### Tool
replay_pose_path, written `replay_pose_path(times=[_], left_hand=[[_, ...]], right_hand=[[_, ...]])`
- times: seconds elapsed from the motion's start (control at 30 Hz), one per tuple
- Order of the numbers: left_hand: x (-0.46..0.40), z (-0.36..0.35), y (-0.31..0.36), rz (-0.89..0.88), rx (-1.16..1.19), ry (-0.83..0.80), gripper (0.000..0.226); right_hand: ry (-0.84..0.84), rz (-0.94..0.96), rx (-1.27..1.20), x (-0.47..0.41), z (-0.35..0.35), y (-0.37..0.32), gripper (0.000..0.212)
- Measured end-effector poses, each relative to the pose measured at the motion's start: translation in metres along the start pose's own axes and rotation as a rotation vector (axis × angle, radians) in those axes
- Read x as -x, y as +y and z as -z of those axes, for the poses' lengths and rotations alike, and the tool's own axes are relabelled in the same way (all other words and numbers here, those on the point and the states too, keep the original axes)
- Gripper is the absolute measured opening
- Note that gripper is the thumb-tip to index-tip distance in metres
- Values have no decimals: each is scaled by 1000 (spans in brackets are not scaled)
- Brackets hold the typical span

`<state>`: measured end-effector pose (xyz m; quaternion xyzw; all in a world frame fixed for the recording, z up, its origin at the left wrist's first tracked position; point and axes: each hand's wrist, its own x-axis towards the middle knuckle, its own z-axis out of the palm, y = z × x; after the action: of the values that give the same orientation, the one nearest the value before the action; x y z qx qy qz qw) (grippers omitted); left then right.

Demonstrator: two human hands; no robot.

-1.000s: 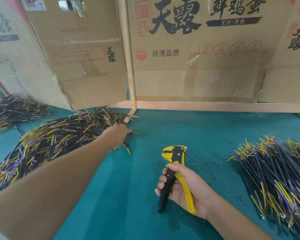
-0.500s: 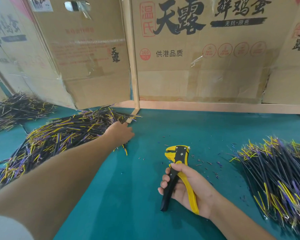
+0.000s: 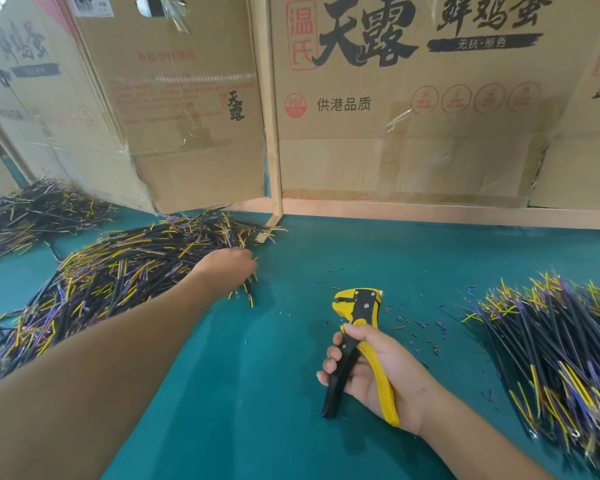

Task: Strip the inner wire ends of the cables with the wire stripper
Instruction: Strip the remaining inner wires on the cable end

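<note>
Right hand (image 3: 374,372) nearest, gripping the wire stripper (image 3: 359,344) over open green table (image 3: 257,393). Further out, left hand (image 3: 227,266) at the cable pile (image 3: 118,278) edge, fingers hidden, can't tell. Second pile (image 3: 561,348) right, cardboard boxes (image 3: 413,133) behind.

Your left hand (image 3: 227,268) reaches out to the near edge of the left cable pile (image 3: 118,271), fingers curled down onto a few cables (image 3: 248,292) at its fringe; whether they grip one is hard to tell. Your right hand (image 3: 371,372) holds the yellow-and-black stripper (image 3: 357,337) by its handles, head pointing away from you, above the green mat (image 3: 274,375). Small insulation scraps (image 3: 416,327) lie scattered just beyond the stripper. A second cable pile (image 3: 561,348) lies on your right, a third (image 3: 32,213) at far left. Cardboard boxes (image 3: 413,116) stand along the back behind a wooden frame (image 3: 272,133).
</note>
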<state>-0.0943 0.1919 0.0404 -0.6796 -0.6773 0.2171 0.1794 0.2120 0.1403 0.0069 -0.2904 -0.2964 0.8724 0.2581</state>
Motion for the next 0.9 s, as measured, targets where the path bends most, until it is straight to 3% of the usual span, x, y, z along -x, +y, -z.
replay_pose_path(times=[0.1, 0.23, 0.33, 0.43, 0.73, 0.9], left_hand=[[12, 26, -5, 153, 217, 208, 17], [50, 42, 3, 412, 836, 813, 12], [75, 44, 24, 449, 1364, 992, 10], [80, 37, 49, 443, 1781, 1011, 14], [76, 38, 77, 255, 1816, 919, 6], [77, 40, 89, 104, 1943, 889, 27]], right_hand=[[-6, -8, 1, 0, 1, 0, 22], [-18, -8, -3, -3, 3, 1, 23], [-25, -13, -14, -4, 3, 1, 23], [-16, -15, -15, -5, 3, 1, 23], [-31, -10, -17, -8, 7, 2, 23], [-46, -5, -17, -7, 7, 2, 23]])
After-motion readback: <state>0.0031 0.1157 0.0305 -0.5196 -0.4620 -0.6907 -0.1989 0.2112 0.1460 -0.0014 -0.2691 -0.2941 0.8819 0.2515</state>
